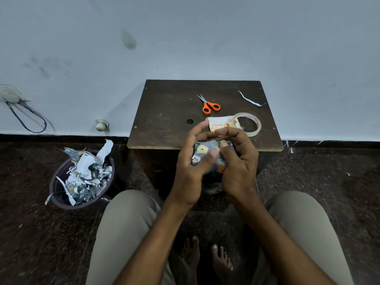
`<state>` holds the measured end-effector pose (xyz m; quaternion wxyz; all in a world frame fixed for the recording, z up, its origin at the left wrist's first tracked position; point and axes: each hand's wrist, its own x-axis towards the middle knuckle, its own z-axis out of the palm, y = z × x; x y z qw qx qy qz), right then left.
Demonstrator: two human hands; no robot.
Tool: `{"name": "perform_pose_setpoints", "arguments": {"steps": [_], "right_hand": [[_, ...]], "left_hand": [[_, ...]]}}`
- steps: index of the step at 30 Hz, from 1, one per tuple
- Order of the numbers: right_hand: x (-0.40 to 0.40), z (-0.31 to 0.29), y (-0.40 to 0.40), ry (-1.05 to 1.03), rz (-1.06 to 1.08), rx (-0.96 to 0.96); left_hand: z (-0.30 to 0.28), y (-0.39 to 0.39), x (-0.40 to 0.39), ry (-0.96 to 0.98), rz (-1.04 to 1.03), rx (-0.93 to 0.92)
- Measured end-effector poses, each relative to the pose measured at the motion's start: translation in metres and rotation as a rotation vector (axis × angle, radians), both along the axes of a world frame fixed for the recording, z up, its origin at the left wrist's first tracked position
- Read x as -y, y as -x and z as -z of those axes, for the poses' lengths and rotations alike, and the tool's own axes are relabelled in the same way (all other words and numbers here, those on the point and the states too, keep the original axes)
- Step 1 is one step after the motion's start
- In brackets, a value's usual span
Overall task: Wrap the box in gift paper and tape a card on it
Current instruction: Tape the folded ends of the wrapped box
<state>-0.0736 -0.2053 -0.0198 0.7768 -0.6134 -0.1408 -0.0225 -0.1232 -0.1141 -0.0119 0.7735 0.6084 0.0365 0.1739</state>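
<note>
While both the left hand [190, 161] and right hand [238, 161] curl around the wrapped box [205, 154] at frame centre, pressing paper folds, the next move probably needs tape [249, 124] and the card [221, 124] just above.

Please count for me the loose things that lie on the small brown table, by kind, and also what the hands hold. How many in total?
Scissors, orange handles: 1
Tape roll: 1
Birthday card: 1
Thin white paper strip: 1
Wrapped box, gripped by the left hand and the right hand in front of the table: 1
Total: 5
</note>
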Motion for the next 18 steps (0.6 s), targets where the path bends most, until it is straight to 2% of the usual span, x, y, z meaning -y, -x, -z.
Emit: {"name": "perform_pose_setpoints", "arguments": {"steps": [2,10,13,18], "right_hand": [[0.001,0.001,-0.002,-0.023,0.014,-0.027],[0.013,-0.003,-0.013,-0.156,0.03,-0.153],[0.013,-0.002,-0.013,-0.185,0.035,-0.204],[0.013,-0.002,-0.015,-0.164,0.035,-0.236]], "left_hand": [[0.001,0.001,-0.001,-0.147,0.011,0.024],[0.005,-0.003,-0.006,-0.521,0.053,0.165],[0.007,-0.005,-0.009,-0.586,0.028,0.182],[0.01,-0.007,-0.009,-0.571,0.018,0.188]]}}
